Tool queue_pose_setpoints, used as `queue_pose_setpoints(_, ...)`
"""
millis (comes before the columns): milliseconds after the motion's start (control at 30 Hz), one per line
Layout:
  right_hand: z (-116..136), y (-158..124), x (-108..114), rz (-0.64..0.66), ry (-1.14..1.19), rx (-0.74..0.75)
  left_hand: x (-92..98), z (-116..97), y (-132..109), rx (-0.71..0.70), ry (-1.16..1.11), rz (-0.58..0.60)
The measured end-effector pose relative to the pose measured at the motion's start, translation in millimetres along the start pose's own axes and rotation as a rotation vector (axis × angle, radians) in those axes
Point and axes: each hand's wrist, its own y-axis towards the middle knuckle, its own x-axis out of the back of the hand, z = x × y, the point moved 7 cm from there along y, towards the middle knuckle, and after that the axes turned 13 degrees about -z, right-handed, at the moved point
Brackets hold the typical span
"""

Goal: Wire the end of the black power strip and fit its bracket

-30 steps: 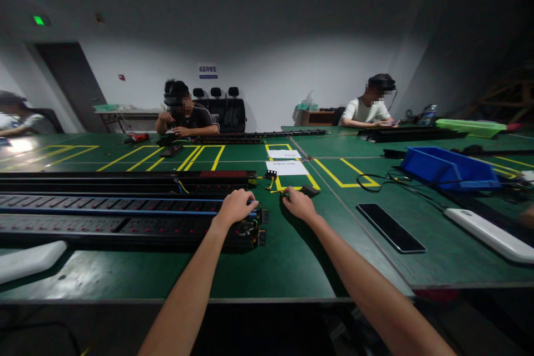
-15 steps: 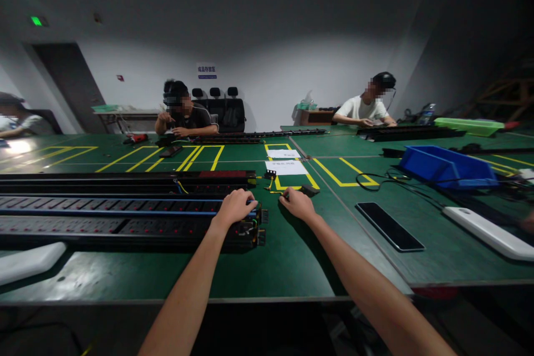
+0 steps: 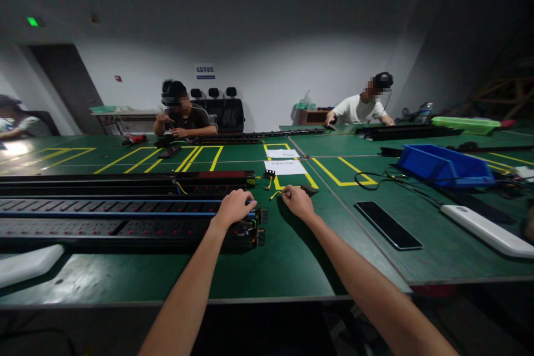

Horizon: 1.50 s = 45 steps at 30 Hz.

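Observation:
My left hand [image 3: 236, 206] lies over the right end of a long black power strip [image 3: 104, 207] with blue edges, fingers curled down on it. A second black power strip [image 3: 158, 227] runs beside it on my side, with loose wiring at its end. My right hand [image 3: 297, 200] is closed in a pinch just above the table, to the right of the strips. A short yellow wire [image 3: 275, 196] sticks out from its fingertips. Beyond the fingers lie a small black bracket with holes [image 3: 270, 174] and a dark block [image 3: 309, 190].
A phone [image 3: 387, 225], a white power bank [image 3: 486, 230] and a blue bin [image 3: 446, 166] with black cables are on the right. More black strips [image 3: 125, 182] lie behind mine. White papers [image 3: 285, 167] lie ahead. Several co-workers sit around the green table [image 3: 292, 267].
My right hand has lifted and shifted slightly right, and the yellow wire has moved with it. My left hand stays on the strip. The co-worker at right has reached one hand out sideways.

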Motion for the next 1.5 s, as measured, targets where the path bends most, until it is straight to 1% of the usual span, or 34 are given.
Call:
queue_pose_setpoints(133,-5,3,1,-0.060,0.096,-0.045,0.7,-1,0,0.000,-0.006,0.006)
queue_pose_setpoints(200,-9,5,2,-0.087,0.212,-0.106,1.3,-1,0,0.000,-0.006,0.009)
queue_pose_setpoints(267,-14,7,0,-0.099,0.438,-0.237,2.1,-2,0,0.002,-0.005,0.011)
queue_pose_setpoints(367,-23,6,-9,-0.081,0.858,-0.538,2.7,-2,0,0.009,-0.007,0.013)
queue_pose_setpoints(400,-25,5,-11,-0.072,0.949,-0.612,2.8,-2,0,0.010,-0.008,0.014)
queue_pose_setpoints(467,-27,5,-13,-0.060,1.027,-0.688,2.5,-2,0,0.012,-0.010,0.015)
queue_pose_setpoints(733,-39,4,-13,-0.085,1.149,-0.816,2.1,-2,0,0.003,-0.008,0.007)
queue_pose_setpoints(867,-41,4,-15,-0.099,1.184,-0.859,2.5,-2,0,0.017,-0.003,0.022)
queue_pose_setpoints(1500,-43,5,-16,-0.077,1.232,-0.857,1.9,-1,0,-0.002,-0.016,0.008)
